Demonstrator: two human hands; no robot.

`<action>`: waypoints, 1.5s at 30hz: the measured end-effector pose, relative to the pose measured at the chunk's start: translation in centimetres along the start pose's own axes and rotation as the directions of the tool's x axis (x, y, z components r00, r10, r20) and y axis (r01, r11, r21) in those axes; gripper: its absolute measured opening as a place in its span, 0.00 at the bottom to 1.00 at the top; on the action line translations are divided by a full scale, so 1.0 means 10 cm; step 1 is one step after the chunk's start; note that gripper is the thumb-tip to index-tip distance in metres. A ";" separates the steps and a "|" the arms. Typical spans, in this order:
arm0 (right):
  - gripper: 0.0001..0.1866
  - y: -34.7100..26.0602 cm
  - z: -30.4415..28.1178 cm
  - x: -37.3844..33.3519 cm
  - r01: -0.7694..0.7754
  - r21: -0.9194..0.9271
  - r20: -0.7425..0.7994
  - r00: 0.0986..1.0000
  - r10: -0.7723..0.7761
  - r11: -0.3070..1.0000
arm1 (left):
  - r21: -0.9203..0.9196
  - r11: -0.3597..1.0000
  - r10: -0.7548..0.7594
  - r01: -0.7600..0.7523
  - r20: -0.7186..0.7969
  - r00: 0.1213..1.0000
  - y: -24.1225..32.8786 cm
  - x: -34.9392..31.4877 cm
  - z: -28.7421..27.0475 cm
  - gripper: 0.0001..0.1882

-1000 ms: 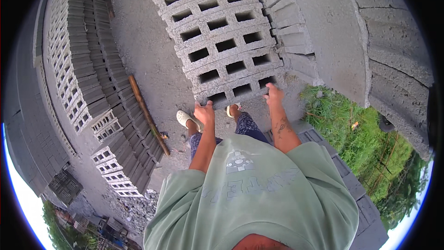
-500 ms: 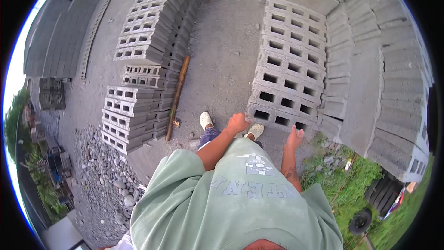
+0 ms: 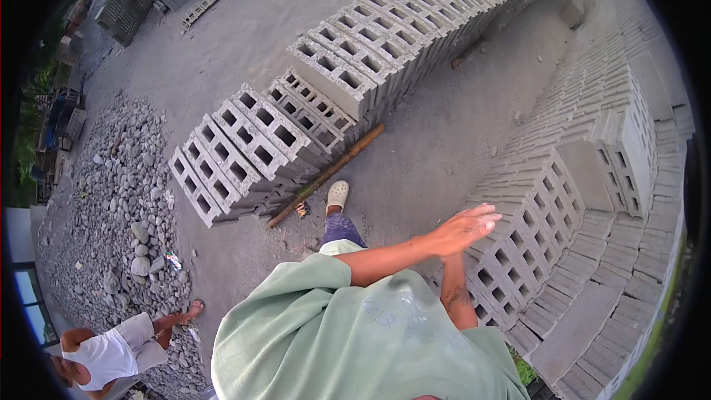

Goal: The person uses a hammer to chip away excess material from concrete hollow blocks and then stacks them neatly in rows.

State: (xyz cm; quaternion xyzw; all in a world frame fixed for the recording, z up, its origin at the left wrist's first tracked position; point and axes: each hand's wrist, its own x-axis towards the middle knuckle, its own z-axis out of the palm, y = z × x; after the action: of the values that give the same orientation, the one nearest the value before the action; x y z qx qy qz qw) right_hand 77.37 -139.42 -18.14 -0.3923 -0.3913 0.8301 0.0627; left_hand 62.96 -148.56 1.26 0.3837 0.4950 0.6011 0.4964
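My left hand (image 3: 465, 230) reaches across my front to the right, empty, its fingers stretched out. My right forearm (image 3: 457, 298) rises beneath it. The right hand is mostly hidden behind the left, so its fingers cannot be made out, and the two hands look to be touching or nearly so. Just beyond them on the right stands a stack of grey hollow concrete blocks (image 3: 517, 275), holes showing. No block is in my left hand. Ahead to the left runs another long row of hollow blocks (image 3: 391, 35), with a shorter group (image 3: 244, 133) at its near end.
A wooden pole (image 3: 326, 175) lies along the left row's foot. Gravel and stones (image 3: 122, 207) spread at left. A person in a white top (image 3: 102, 355) is at the lower left, one leg extended. A dirt lane (image 3: 437, 137) runs between the rows. More blocks (image 3: 626, 155) stack up at right.
My view has swung left, bringing the left row closer to the middle and the person into view. My hands have left the near block's ends and come together.
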 end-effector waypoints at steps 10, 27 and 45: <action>0.39 -0.28 3.79 0.88 -0.117 -0.288 0.245 0.951 0.191 0.950 | 0.542 0.273 0.406 0.794 -0.814 0.416 -0.84 -1.83 -4.72 0.14; 0.33 1.95 4.60 1.90 -0.402 -0.653 -0.430 0.895 0.123 0.642 | 0.584 -0.100 -0.202 0.806 -0.805 0.558 -0.81 -2.67 -7.25 0.28; 0.30 -1.25 0.96 0.57 -0.236 -0.821 -0.467 0.802 -0.374 0.519 | 0.559 0.249 -0.146 0.791 -0.785 0.602 -0.20 -0.20 -2.99 0.25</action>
State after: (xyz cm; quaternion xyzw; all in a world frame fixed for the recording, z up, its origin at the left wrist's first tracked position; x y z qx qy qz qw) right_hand 64.20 -134.32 -9.13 -0.5923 -0.7210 0.3593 0.0168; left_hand 35.36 -156.89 -7.09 0.1927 0.9503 0.1380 0.2017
